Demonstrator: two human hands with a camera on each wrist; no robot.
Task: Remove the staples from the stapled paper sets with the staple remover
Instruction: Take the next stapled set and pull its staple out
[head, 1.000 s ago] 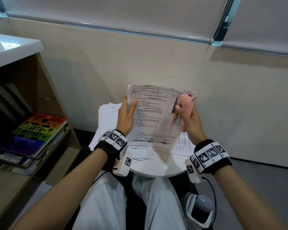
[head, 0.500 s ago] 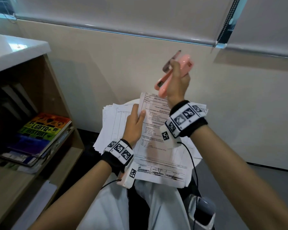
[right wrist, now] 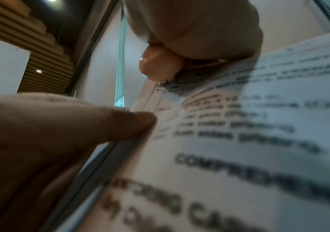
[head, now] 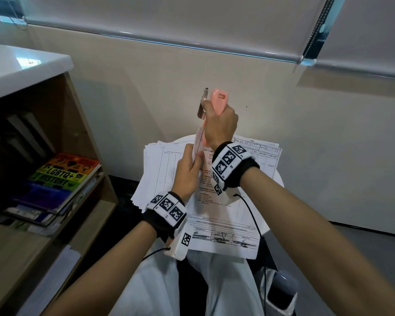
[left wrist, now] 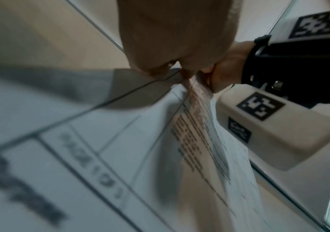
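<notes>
My right hand (head: 219,124) grips a pink staple remover (head: 217,100), held upright over the papers with its metal blade (head: 202,106) pointing up. The tool's rounded pink lower end (right wrist: 158,67) sits against the top edge of the printed paper set (right wrist: 239,141). The paper set (head: 226,213) lies on the round white table (head: 276,179). My left hand (head: 189,172) pinches its upper left edge and lifts it. The left hand's fingers (left wrist: 170,47) close on that paper edge (left wrist: 191,87). I cannot see a staple.
A loose stack of papers (head: 155,169) lies under and left of the set. On the left is a wooden shelf (head: 82,124) with books (head: 62,176). A beige wall (head: 306,133) runs behind the table. A bag (head: 281,290) sits on the floor lower right.
The paper set went from held up in both hands down onto the table. My right hand rose with the remover, then came back over the set's top edge; my left hand now pinches that edge.
</notes>
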